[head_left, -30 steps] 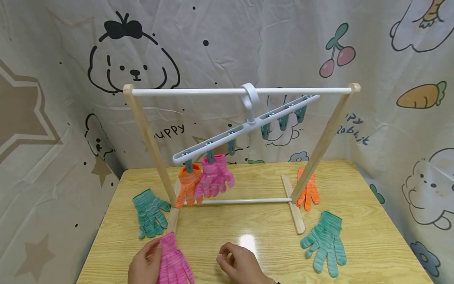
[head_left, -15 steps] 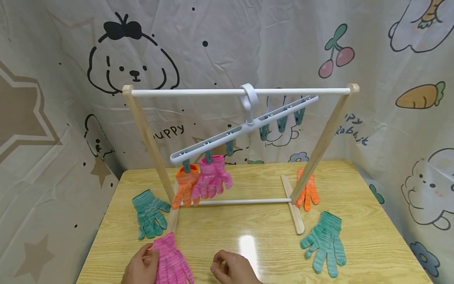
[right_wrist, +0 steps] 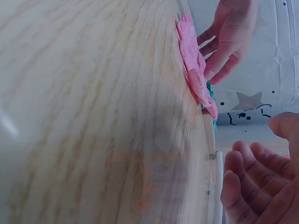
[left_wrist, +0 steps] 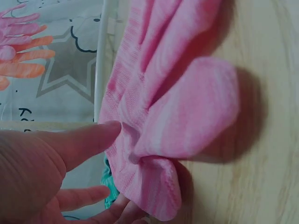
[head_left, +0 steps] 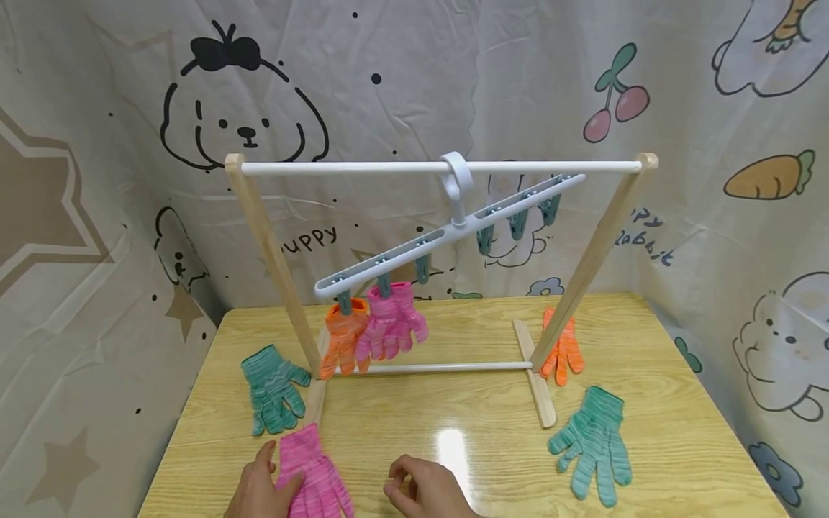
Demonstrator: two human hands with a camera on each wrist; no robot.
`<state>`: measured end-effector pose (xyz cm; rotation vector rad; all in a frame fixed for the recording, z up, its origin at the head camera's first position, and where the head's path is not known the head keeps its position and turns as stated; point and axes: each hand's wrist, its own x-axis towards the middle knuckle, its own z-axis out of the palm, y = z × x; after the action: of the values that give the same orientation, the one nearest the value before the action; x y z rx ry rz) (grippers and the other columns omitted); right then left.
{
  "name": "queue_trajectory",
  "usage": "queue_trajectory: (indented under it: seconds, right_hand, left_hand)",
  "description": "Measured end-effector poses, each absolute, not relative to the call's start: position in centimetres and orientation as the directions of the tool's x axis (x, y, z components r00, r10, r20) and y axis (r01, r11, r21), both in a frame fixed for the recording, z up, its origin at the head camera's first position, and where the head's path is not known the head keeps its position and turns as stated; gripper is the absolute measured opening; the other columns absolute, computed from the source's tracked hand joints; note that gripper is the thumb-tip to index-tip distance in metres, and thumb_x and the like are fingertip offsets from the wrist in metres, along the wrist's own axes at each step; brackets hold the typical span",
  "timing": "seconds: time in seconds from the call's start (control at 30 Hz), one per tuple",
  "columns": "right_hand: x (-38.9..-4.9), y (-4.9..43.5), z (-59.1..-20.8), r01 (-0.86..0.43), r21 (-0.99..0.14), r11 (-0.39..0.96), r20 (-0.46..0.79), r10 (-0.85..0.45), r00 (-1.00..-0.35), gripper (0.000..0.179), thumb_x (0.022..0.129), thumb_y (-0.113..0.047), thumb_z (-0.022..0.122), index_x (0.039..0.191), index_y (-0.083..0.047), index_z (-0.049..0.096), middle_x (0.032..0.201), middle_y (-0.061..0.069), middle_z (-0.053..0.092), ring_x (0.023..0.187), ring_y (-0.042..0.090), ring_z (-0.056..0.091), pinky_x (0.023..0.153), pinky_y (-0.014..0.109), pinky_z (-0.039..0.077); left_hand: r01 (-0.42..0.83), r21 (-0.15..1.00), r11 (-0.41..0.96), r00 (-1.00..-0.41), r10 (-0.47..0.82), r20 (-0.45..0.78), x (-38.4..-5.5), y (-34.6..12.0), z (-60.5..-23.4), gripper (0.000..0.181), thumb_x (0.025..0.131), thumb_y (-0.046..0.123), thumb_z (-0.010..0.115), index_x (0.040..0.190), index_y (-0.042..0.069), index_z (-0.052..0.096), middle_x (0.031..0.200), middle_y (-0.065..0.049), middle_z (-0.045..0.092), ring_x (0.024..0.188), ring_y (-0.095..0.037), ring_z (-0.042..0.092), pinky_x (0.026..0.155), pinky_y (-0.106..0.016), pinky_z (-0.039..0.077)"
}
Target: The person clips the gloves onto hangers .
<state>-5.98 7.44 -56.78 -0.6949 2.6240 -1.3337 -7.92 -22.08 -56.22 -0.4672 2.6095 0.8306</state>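
Note:
A pink knit glove (head_left: 312,467) lies on the table at the front left. My left hand (head_left: 260,485) is at its left edge, fingers apart and thumb on the fabric. In the left wrist view the thumb (left_wrist: 100,135) touches the pink glove (left_wrist: 154,102), and the other fingertips are by its cuff. My right hand (head_left: 429,487) holds nothing, its fingers loosely curled over the table right of the glove. From a grey clip hanger (head_left: 421,248) hang an orange glove (head_left: 343,338) and a pink glove (head_left: 393,320), each in a clip.
The hanger hooks over the top rail (head_left: 350,169) of a wooden stand (head_left: 586,262). A green glove (head_left: 275,392) lies left of the stand. At the right are another green glove (head_left: 597,442) and an orange glove (head_left: 565,349), partly behind the stand's leg.
My left fingers have let go of the pink glove's edge and spread, the thumb now over the fabric. My right hand has shifted slightly left and down.

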Motion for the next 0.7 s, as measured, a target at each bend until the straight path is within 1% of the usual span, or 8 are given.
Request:
queue_trajectory:
  seconds: [0.17, 0.27, 0.37, 0.43, 0.57, 0.7]
  right_hand:
    - [-5.91, 7.44, -56.65, -0.329, -0.798, 0.506, 0.085, -0.445, -0.891, 0.021, 0.097, -0.026, 0.066, 0.1, -0.005, 0.069, 0.084, -0.003, 0.072, 0.057, -0.015, 0.043, 0.055, 0.009, 0.044]
    - [-5.94, 7.45, -56.49, -0.336, -0.8, 0.497, 0.093, -0.45, -0.888, 0.022, 0.097, -0.025, 0.066, 0.1, -0.004, 0.069, 0.085, -0.002, 0.072, 0.058, -0.015, 0.043, 0.055, 0.008, 0.044]
    - [-5.97, 7.49, -56.4, -0.341, -0.799, 0.496, 0.097, -0.453, -0.886, 0.022, 0.097, -0.025, 0.066, 0.1, -0.004, 0.068, 0.085, -0.002, 0.072, 0.057, -0.015, 0.042, 0.055, 0.008, 0.044]
    - [-5.98, 7.52, -56.37, -0.341, -0.796, 0.501, 0.096, -0.452, -0.887, 0.021, 0.097, -0.025, 0.066, 0.1, -0.004, 0.069, 0.085, -0.002, 0.072, 0.057, -0.015, 0.042, 0.055, 0.009, 0.044]
    - [-6.04, 7.58, -56.32, -0.338, -0.794, 0.505, 0.089, -0.454, -0.886, 0.02, 0.097, -0.024, 0.066, 0.1, -0.004, 0.069, 0.085, -0.003, 0.072, 0.057, -0.014, 0.043, 0.054, 0.009, 0.044]
    - [-6.07, 7.65, -56.26, -0.34, -0.79, 0.51, 0.087, -0.456, -0.886, 0.019, 0.097, -0.025, 0.066, 0.1, -0.007, 0.069, 0.084, -0.005, 0.072, 0.058, -0.014, 0.043, 0.054, 0.01, 0.044]
  left_hand:
    - [-0.425, 0.459, 0.78, -0.881, -0.24, -0.408, -7.75, -21.78, -56.2, 0.084, 0.085, 0.04, 0.079, 0.143, -0.007, 0.041, 0.1, -0.013, 0.068, 0.082, -0.026, 0.067, 0.064, -0.043, 0.052]
    - [-0.449, 0.437, 0.779, -0.87, -0.272, -0.41, -7.81, -21.6, -56.27, 0.076, 0.084, 0.034, 0.081, 0.139, -0.006, 0.048, 0.097, -0.007, 0.071, 0.083, -0.025, 0.068, 0.066, -0.043, 0.052]
    - [-0.472, 0.425, 0.772, -0.857, -0.289, -0.426, -7.9, -21.52, -56.38, 0.069, 0.084, 0.033, 0.081, 0.135, -0.005, 0.054, 0.094, -0.005, 0.072, 0.084, -0.026, 0.069, 0.067, -0.043, 0.052]
    - [-0.483, 0.427, 0.764, -0.851, -0.295, -0.435, -7.93, -21.49, -56.43, 0.062, 0.085, 0.032, 0.081, 0.13, -0.004, 0.057, 0.092, -0.005, 0.072, 0.083, -0.025, 0.069, 0.065, -0.041, 0.051]
    - [-0.485, 0.441, 0.755, -0.853, -0.297, -0.43, -7.78, -21.53, -56.47, 0.048, 0.086, 0.03, 0.079, 0.119, -0.001, 0.064, 0.088, -0.005, 0.07, 0.079, -0.023, 0.066, 0.063, -0.038, 0.048]
    - [-0.469, 0.443, 0.764, -0.861, -0.283, -0.422, -7.57, -21.59, -56.38, 0.037, 0.088, 0.03, 0.076, 0.109, 0.001, 0.067, 0.085, -0.004, 0.067, 0.076, -0.022, 0.063, 0.061, -0.037, 0.045]
